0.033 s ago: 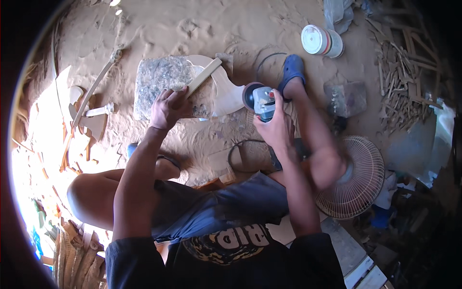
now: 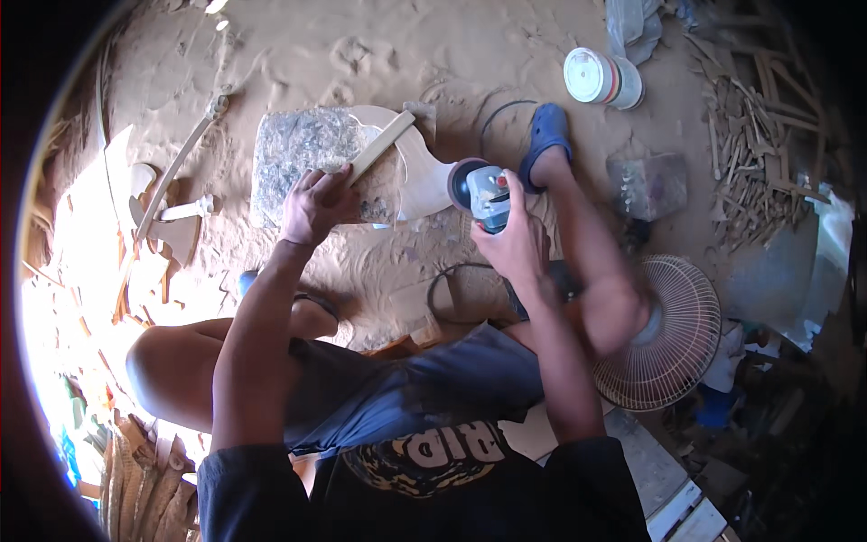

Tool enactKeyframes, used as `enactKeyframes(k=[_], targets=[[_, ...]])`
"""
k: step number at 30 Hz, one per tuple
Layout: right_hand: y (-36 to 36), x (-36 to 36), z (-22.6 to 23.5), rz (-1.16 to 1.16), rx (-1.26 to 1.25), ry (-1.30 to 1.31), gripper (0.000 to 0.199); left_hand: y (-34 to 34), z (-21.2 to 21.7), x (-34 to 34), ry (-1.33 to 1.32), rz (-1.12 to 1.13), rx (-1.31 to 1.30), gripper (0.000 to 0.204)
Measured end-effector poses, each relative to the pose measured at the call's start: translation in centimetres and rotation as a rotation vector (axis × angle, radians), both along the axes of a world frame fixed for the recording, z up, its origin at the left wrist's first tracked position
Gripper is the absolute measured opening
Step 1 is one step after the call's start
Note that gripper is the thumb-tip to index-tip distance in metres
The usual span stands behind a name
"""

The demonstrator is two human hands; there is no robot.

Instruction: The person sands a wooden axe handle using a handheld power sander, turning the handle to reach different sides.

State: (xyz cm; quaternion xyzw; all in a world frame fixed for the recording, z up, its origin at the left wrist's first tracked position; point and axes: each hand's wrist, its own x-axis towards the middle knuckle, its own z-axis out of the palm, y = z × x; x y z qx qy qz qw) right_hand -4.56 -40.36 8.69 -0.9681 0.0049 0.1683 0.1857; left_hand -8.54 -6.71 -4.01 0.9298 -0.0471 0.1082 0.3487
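Left hand [image 2: 316, 206] clamped on my wooden stick [image 2: 379, 149], pinning the cutout board [image 2: 411, 176] steady | right hand [image 2: 515, 239] gripping angle grinder [image 2: 479, 191] at board's 3 o'clock edge | sandy floor [image 2: 361, 54] beneath

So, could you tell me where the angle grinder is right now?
In the head view the angle grinder sits just right of centre, gripped by the right hand, its disc at the edge of the pale wooden piece, beside the blue clog.

The person wears a dark T-shirt [image 2: 424, 492] with a pale printed graphic. Shorts [image 2: 406, 388] are dark blue. One blue clog [image 2: 545, 135] is worn; forearms are bare.
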Motion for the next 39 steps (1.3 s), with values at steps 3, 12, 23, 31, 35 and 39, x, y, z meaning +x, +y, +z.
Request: enactKeyframes(k=[3, 12, 23, 31, 35, 39], targets=[[0.1, 0.8, 0.2, -0.016, -0.018, 0.001, 0.091, 0.1, -0.1, 0.1, -0.077, -0.019, 0.003, 0.048], [1.3, 1.2, -1.3, 0.056, 0.078, -0.108, 0.090, 0.0, 0.3, 0.0, -0.029, -0.009, 0.021, 0.048], [5.5, -0.7, -0.1, 0.228, 0.103, 0.003, 0.093, 0.4, 0.0, 0.0, 0.037, 0.002, 0.018, 0.050], [4.6, 3.1, 0.5, -0.052, -0.013, -0.005, 0.087, 0.0, 0.3, -0.1, 0.021, 0.025, -0.027, 0.045], [5.0, -0.7, -0.3, 0.201, 0.134, -0.093, 0.092, -0.1, 0.0, 0.0, 0.045, 0.021, -0.012, 0.046], [5.0, -1.8, 0.4, 0.183, 0.060, 0.157, 0.093, 0.1, 0.1, -0.2, 0.008, -0.007, 0.025, 0.047]])
